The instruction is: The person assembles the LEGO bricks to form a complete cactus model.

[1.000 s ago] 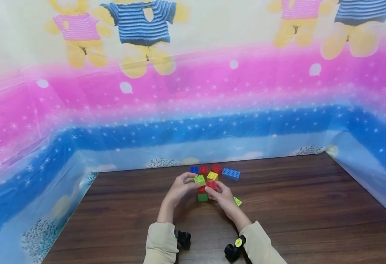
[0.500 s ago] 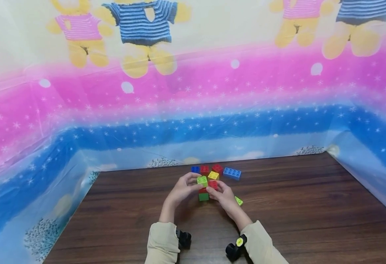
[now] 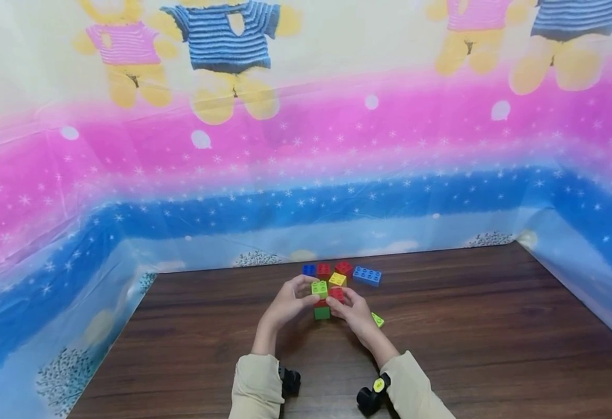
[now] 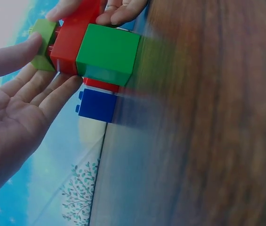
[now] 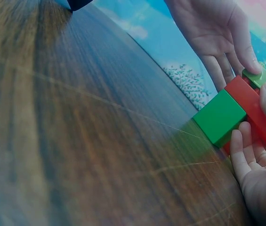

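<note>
My left hand [image 3: 287, 302] pinches a lime green brick [image 3: 319, 289] between thumb and fingers. That brick is over the left end of a longer red brick [image 4: 71, 44], with red studs showing in a narrow gap between them in the left wrist view. A green brick [image 4: 108, 52] sits under the red one's left end and stands on the table. My right hand [image 3: 357, 314] grips the red brick's right end, thumb near its top and fingers curled below, in the right wrist view. Fingers partly cover the red brick in the head view.
Behind the hands lie a yellow brick [image 3: 337, 280], two red bricks, a dark blue brick [image 3: 309, 269] and a longer blue brick [image 3: 367, 276]. A lime piece [image 3: 377, 319] lies partly behind the right wrist. A printed cloth [image 3: 306, 215] borders the wooden table [image 3: 468, 326].
The lime green brick has shifted slightly right and down, now squarer over the red brick's left end. The right hand keeps its grip almost unmoved.
</note>
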A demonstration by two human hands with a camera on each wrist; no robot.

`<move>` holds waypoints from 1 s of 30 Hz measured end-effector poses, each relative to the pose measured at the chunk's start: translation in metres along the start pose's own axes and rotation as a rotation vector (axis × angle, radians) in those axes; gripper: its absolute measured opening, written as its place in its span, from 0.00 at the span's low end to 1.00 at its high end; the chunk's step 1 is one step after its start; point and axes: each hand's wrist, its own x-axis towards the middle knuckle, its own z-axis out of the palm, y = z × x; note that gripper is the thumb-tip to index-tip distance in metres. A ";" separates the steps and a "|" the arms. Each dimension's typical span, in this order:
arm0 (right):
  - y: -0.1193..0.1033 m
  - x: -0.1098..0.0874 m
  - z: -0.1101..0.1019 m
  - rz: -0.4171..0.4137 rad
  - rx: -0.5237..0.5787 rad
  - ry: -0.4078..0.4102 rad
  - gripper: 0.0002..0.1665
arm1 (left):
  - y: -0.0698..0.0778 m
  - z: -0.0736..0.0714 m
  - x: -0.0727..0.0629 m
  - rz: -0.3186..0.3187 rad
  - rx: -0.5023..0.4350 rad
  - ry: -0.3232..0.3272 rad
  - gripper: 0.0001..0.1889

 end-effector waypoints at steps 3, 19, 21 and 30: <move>0.000 -0.001 0.000 0.001 0.004 -0.003 0.35 | 0.000 0.000 -0.001 0.006 -0.003 -0.003 0.17; 0.000 0.000 0.002 -0.007 0.000 0.007 0.31 | -0.002 0.002 -0.001 0.041 0.015 0.011 0.16; -0.001 -0.001 0.002 -0.012 -0.002 0.006 0.31 | -0.002 0.002 -0.002 0.045 0.021 0.014 0.16; -0.003 -0.002 0.002 -0.011 0.003 0.003 0.32 | 0.000 0.002 -0.003 0.060 0.056 0.017 0.16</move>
